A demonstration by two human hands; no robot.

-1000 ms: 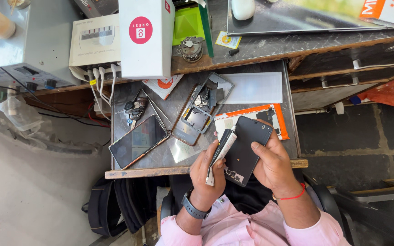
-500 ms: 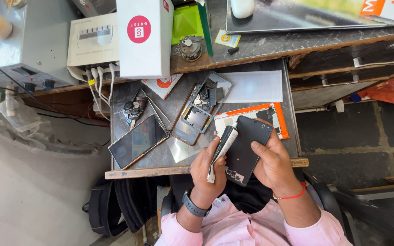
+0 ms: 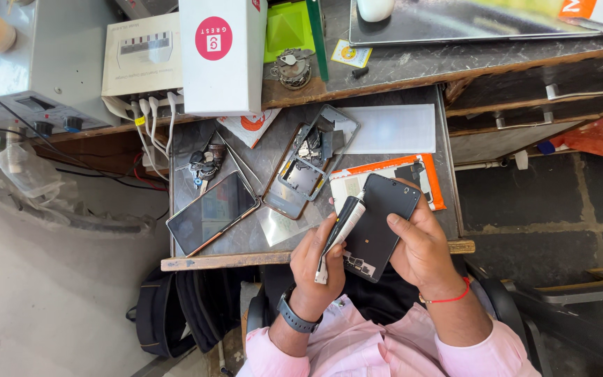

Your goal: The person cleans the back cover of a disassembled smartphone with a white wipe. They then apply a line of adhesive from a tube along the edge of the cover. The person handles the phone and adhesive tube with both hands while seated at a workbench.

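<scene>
While you sit at the small work tray, this is how your hands and parts lie.

Left hand: your left hand (image 3: pixel 317 260) is curled around a white tube (image 3: pixel 338 234), fingers wrapped on its body, nozzle end pointing up toward the phone.
Right hand: your right hand (image 3: pixel 420 244) grips the dark phone panel (image 3: pixel 378 222) from its right edge, thumb laid across the face, fingers behind.
Phone panel: held tilted above the tray's near edge, between both hands, partly over an orange-edged card (image 3: pixel 385 176).
Tube tip: at the panel's left edge; you cannot tell whether it touches.
Tray (image 3: pixel 246 241): an opened phone frame (image 3: pixel 308 162) lies near the centre; another phone with a dark screen (image 3: pixel 211 211) lies to its left, well apart from your hands.
Shelf above: a white box (image 3: pixel 223 52) stands upright.
</scene>
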